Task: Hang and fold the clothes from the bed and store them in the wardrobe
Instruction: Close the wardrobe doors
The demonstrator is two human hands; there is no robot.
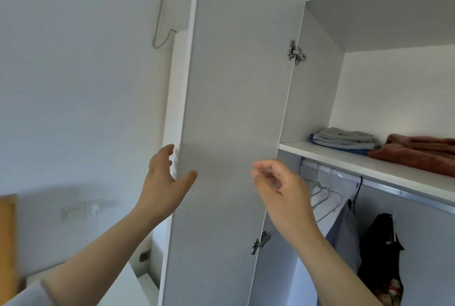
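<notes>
The wardrobe door (236, 98) stands swung open in front of me, its grey inner face toward the camera. My left hand (165, 180) reaches up at the door's free left edge, fingers spread and relaxed, thumb out over the panel. My right hand (275, 182) is raised before the door's hinge side, fingers loosely curled, holding nothing. Inside, a white shelf (344, 157) carries folded grey and blue clothes (342, 138) and a folded rust-brown pile (418, 153). Below it a metal rail (384, 183) holds empty hangers (325, 194), a blue-grey garment (344, 234) and a black garment (381, 249).
Two metal hinges (296, 51) join the door to the wardrobe side. A white wall (73, 84) with a socket panel (81, 208) lies at left, a cable (160, 17) running down from above. A wooden edge (7, 231) shows at far left.
</notes>
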